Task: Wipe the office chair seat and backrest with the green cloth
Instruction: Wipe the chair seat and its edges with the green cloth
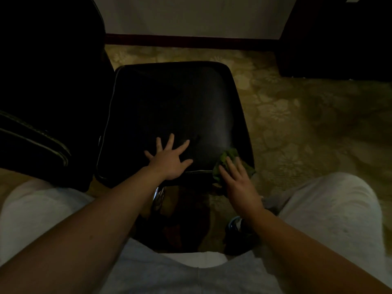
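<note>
The black chair seat (169, 107) fills the middle of the view. It is shiny and has a thin pale line along its edges. The room is dim.

The left hand (169, 162) lies flat on the seat, near the edge at 6 o'clock. Its fingers are spread wide and straight. It holds nothing.

The green cloth (230, 154) sits on the seat's corner at 5 o'clock. It is bunched up, and part of it hangs over the edge. The right hand (239, 183) rests on top of the cloth. Its fingers are straight and close together, pressing down on the cloth, not curled round it.

The two hands are near each other but do not touch.

At 9 o'clock there is a big black padded thing (42, 128) with pale lines on it. It is too dark to tell what it is.

Under the seat, at 6 o'clock, a bit of shiny metal (158, 196) shows.

The floor has a yellow-green carpet (297, 124) with a flower pattern. At 12 o'clock is a pale wall (191, 15) with a dark red strip (191, 39) along the bottom. At 2 o'clock stands something dark (339, 39).

The person wears pale grey trousers (328, 209).
</note>
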`<state>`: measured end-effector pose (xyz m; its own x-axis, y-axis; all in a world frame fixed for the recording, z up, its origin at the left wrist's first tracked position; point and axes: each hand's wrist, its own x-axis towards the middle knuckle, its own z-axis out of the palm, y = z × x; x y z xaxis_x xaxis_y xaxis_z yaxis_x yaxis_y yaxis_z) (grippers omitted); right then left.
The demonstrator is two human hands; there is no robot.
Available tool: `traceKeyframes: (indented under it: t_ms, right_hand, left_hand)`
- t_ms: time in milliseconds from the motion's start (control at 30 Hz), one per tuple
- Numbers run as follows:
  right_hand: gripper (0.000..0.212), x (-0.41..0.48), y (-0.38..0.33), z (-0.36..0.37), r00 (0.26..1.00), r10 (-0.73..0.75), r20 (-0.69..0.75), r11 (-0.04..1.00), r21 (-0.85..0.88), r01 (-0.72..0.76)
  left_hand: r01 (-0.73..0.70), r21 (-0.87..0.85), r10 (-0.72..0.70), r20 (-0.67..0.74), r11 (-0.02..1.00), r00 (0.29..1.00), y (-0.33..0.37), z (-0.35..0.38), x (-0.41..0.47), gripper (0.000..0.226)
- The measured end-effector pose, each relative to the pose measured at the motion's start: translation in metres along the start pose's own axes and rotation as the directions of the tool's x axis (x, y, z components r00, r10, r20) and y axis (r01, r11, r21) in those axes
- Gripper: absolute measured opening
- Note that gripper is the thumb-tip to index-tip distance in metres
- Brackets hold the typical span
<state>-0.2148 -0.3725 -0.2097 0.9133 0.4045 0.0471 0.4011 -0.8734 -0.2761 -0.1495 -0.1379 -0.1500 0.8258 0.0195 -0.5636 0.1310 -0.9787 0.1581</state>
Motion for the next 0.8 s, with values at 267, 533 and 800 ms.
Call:
traceKeyframes:
  t_ms: [267, 533, 800]
  right_hand:
    - [0.072, 0.002, 0.015, -0.008, 0.987, 0.16, -0.018, 0.984, 0.086, -0.158]
    - [0.073, 0.007, -0.009, 0.003, 0.998, -0.044, 0.033, 0.996, -0.07, 0.046]
    - [0.065, 0.006, 0.014, -0.008, 0.988, 0.151, -0.038, 0.975, 0.168, -0.143]
  left_hand:
    - [-0.015, 0.007, 0.015, 0.025, 1.0, 1.0, 0.002, -0.001, 0.001, 0.068]
    - [0.004, 0.038, -0.007, 0.096, 0.999, 0.995, 0.006, -0.009, 0.004, 0.07]
    - [-0.007, 0.042, 0.002, 0.114, 0.999, 0.993, 0.006, -0.011, 0.001, 0.071]
